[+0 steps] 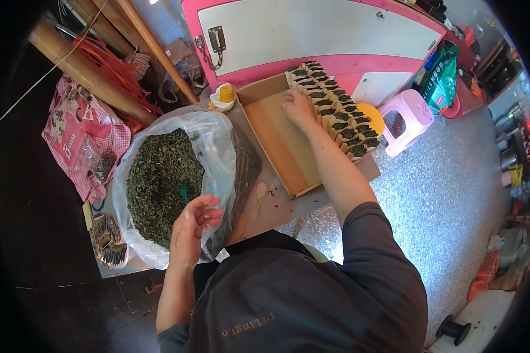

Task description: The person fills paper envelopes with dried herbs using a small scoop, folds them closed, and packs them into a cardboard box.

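Packets beside palm-down right hand

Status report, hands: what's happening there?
Left hand open, beside bag of dried leaves. Right hand at packet rows in cardboard box, grip unclear. Spoon between bag and box.

The bare left hand is raised at the end of a bent arm, palm turned inward, its fingers apart from the thumb and loosely curved (a relaxed, half-cupped pose). Its wrist runs almost straight into the bare left forearm, which rises from near the torso. The bare right hand is farther forward, at the end of the extended right forearm, which slants inward from a short, dark grey fabric sleeve. Its fingers are bent, though the gap between fingertips and thumb is unclear.
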Motion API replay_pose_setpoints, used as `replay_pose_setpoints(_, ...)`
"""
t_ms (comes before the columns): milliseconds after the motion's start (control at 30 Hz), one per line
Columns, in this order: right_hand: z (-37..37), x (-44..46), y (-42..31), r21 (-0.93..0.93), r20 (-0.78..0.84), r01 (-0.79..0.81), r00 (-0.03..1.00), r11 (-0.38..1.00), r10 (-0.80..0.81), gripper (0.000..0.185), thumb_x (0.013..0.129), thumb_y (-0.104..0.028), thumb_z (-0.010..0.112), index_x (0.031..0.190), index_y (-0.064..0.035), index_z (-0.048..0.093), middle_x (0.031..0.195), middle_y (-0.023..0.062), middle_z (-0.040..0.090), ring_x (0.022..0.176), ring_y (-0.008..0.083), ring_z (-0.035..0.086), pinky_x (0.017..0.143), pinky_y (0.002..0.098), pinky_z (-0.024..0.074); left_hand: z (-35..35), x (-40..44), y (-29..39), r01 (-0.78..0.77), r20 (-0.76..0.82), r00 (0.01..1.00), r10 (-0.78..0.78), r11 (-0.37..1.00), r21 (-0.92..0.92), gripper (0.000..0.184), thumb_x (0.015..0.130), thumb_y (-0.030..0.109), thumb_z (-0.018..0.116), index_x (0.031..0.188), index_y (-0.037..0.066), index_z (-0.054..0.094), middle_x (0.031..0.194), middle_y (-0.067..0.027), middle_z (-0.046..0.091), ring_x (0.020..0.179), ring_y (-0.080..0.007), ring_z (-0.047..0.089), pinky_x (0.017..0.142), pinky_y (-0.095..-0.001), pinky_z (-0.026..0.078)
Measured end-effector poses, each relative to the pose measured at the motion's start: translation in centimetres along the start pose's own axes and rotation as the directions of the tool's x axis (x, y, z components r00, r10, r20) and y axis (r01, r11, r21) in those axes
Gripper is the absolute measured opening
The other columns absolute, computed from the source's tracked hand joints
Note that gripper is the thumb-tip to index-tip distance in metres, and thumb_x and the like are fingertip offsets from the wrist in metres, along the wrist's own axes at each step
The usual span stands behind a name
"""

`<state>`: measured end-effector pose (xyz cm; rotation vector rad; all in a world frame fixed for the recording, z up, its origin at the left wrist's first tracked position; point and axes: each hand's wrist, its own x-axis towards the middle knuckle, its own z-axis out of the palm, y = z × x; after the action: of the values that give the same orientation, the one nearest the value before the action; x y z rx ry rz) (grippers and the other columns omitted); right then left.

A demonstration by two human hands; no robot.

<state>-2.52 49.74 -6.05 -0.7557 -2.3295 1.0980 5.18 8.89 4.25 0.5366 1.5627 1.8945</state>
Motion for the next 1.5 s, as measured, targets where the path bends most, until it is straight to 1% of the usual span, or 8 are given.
replay_pose_setpoints(733,2.9,5.4,0.7,0.174,0.063,-0.102,0.994,0.98,0.092,0.059,0.079,-0.003,0.056,0.136,0.0,0.041,0.126,0.0177,0.056,0.112,0.0259,0.057,0.092,0.0316,0.0453,0.0,-0.9,1.5,0.022,0.009,1.0,-0.023,0.991,0.129,0.069,0.091,0.056,0.045,0.128,-0.002,0.046,0.12,-0.0154,0.056,0.1,-0.023,0.059,0.089,-0.0359,0.045)
replay_pose_setpoints(967,6.5,11.9,9.2,0.093,0.086,0.016,0.996,0.996,-0.024,0.047,0.084,-0.007,0.054,0.129,-0.0022,0.044,0.093,0.008,0.063,0.074,0.0174,0.061,0.063,0.0295,0.0512,-0.2,-1.7,2.2,0.003,0.069,0.998,-0.011,0.994,0.105,0.049,0.099,0.038,0.041,0.129,-0.001,0.047,0.12,-0.0121,0.057,0.105,-0.0187,0.057,0.095,-0.0336,0.043)
replay_pose_setpoints(1000,4.1,8.1,4.5,0.513,0.187,-0.154,0.98,0.845,0.065,0.049,0.086,-0.008,0.054,0.132,-0.0003,0.04,0.096,0.0105,0.062,0.075,0.0185,0.061,0.064,0.0307,0.0519,0.0,-2.0,2.5,0.013,0.043,0.999,-0.019,0.993,0.119,0.047,0.099,0.035,0.041,0.129,-0.001,0.047,0.118,-0.0115,0.058,0.104,-0.0179,0.057,0.094,-0.0332,0.043)
replay_pose_setpoints(1033,1.9,6.2,1.1,0.323,0.24,-0.177,0.966,0.93,0.1,0.051,0.087,-0.009,0.055,0.134,0.0011,0.038,0.102,0.0127,0.061,0.078,0.0192,0.062,0.066,0.031,0.0527,-0.2,-2.2,2.3,-0.014,0.031,0.999,0.01,0.991,0.13,0.047,0.099,0.035,0.041,0.128,-0.001,0.048,0.117,-0.011,0.059,0.103,-0.0174,0.057,0.093,-0.0323,0.044)
replay_pose_setpoints(1200,1.9,6.6,1.2,0.449,0.272,-0.175,0.961,0.876,0.052,0.05,0.091,-0.01,0.054,0.137,-0.0001,0.038,0.114,0.0133,0.058,0.091,0.0198,0.06,0.072,0.0291,0.0526,-2.0,-5.6,1.6,-0.101,-0.077,0.99,0.117,0.977,0.19,0.035,0.096,0.027,0.054,0.119,0.001,0.054,0.096,-0.0024,0.061,0.088,-0.0082,0.055,0.079,-0.0244,0.046)
replay_pose_setpoints(1233,1.9,6.9,1.7,0.443,0.28,-0.141,0.96,0.886,0.012,0.048,0.092,-0.008,0.053,0.137,-0.0015,0.038,0.117,0.013,0.056,0.092,0.0195,0.06,0.073,0.0285,0.052,-2.7,-6.4,1.4,-0.063,-0.101,0.992,0.076,0.99,0.123,0.032,0.095,0.017,0.057,0.124,0.004,0.053,0.109,-0.0041,0.061,0.101,-0.0092,0.055,0.088,-0.0251,0.044)
replay_pose_setpoints(1333,0.5,4.6,-0.3,0.458,0.306,-0.106,0.951,0.883,-0.044,0.046,0.092,-0.003,0.049,0.137,-0.0038,0.039,0.12,0.0122,0.054,0.096,0.0186,0.059,0.074,0.0269,0.0503,-5.3,-9.3,0.9,-0.1,-0.365,0.914,0.179,0.969,0.224,0.023,0.092,0.014,0.061,0.113,0.004,0.061,0.099,-0.0007,0.064,0.09,-0.0078,0.058,0.08,-0.0237,0.047)
replay_pose_setpoints(1500,-2.1,-2.2,-3.8,0.462,0.23,0.115,0.942,0.879,-0.244,0.044,0.092,-0.004,0.05,0.135,-0.0043,0.042,0.119,0.011,0.053,0.097,0.0169,0.058,0.076,0.025,0.0479,-13.0,-13.4,0.3,0.261,-0.506,0.584,0.635,0.444,0.857,0.011,0.081,0.005,0.066,0.091,0.002,0.067,0.084,-0.0113,0.067,0.072,-0.0198,0.065,0.066,-0.0287,0.052)
